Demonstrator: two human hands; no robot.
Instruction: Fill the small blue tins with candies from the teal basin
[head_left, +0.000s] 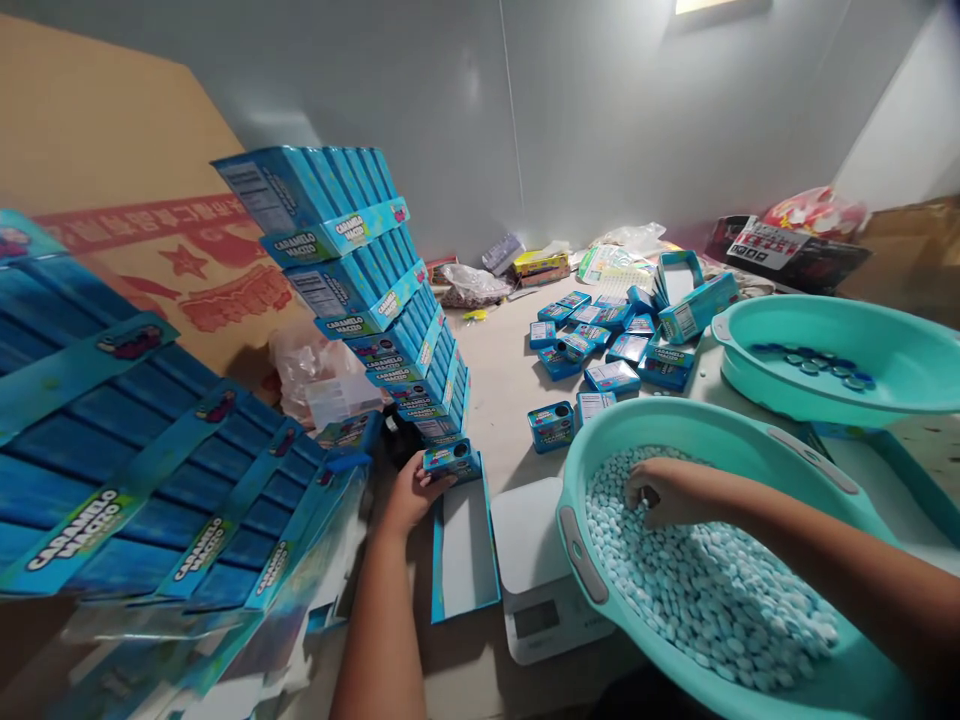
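My left hand is closed on a small blue candy box, its fingers at the box's lower edge. That box is at the far end of an open blue display tray with a white inside. My right hand reaches into a turquoise tub, its fingers curled and pressed among pale blue candies. How many candies are in its grip is hidden. Between tray and tub lies a white kitchen scale, partly under the tub's rim.
A tall stack of filled display trays rises behind my left hand, with more trays at left. Several loose candy boxes lie beyond the tub. Another turquoise tub holds small blue-rimmed pieces. Plastic bags lie by the wall.
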